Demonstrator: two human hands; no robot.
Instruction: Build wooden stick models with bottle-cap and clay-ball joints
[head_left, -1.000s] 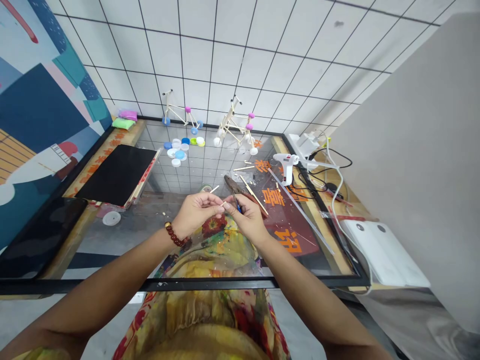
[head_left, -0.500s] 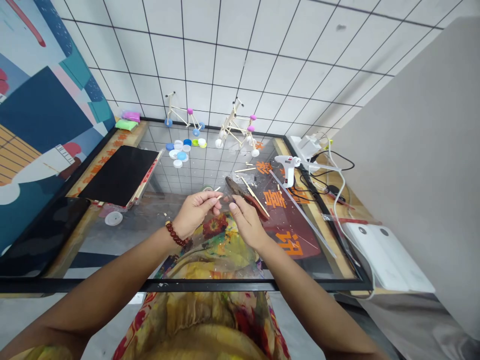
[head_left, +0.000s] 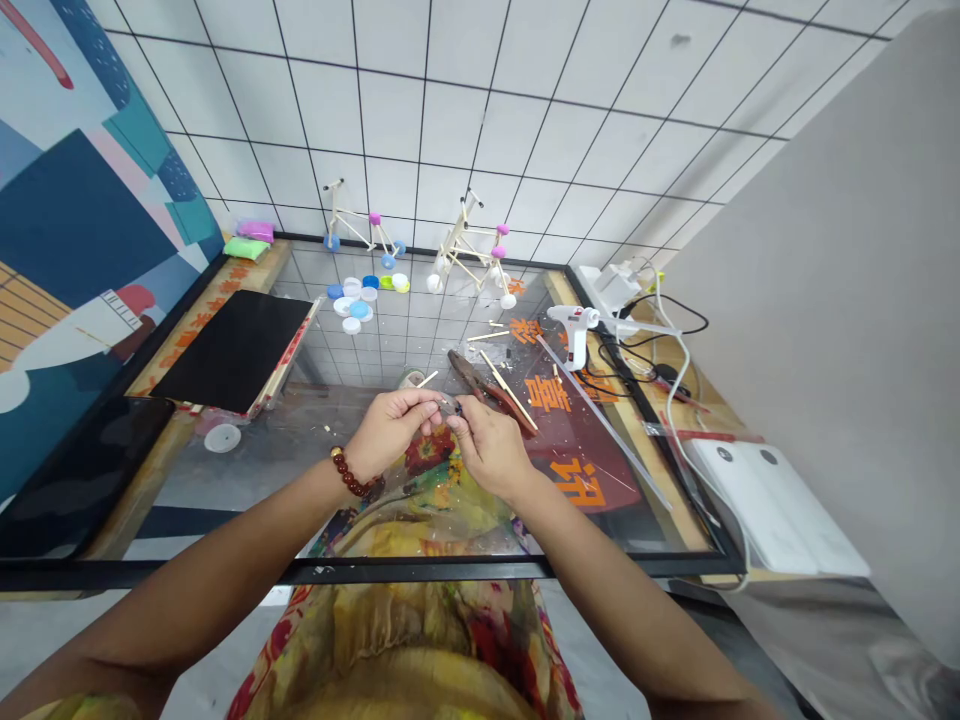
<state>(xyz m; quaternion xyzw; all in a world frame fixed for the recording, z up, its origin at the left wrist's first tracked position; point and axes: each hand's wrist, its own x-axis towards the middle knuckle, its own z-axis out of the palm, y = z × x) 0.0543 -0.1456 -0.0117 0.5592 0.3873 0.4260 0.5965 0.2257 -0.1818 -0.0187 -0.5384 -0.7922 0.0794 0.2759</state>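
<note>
My left hand (head_left: 397,425), with a bead bracelet at the wrist, pinches a thin wooden stick (head_left: 427,380) that pokes up past its fingertips. Close against it, my right hand (head_left: 487,440) is closed on a small greyish, dark-ended piece (head_left: 450,405), too small to name. The fingertips of both hands almost meet around it. Just beyond my right hand lie pliers (head_left: 472,375) with reddish handles, partly hidden by that hand. Beside the pliers are loose wooden sticks (head_left: 506,385).
Two stick models, one with blue wheels (head_left: 352,220) and one with white wheels (head_left: 465,245), stand at the back. Bottle caps (head_left: 360,310) lie before them. A white glue gun (head_left: 574,335) with cables is at right, a black sheet (head_left: 236,350) at left.
My hands have drawn closer together, the right one shifting slightly left. The small greyish piece now shows between the fingertips, and the stick has shifted slightly left.
</note>
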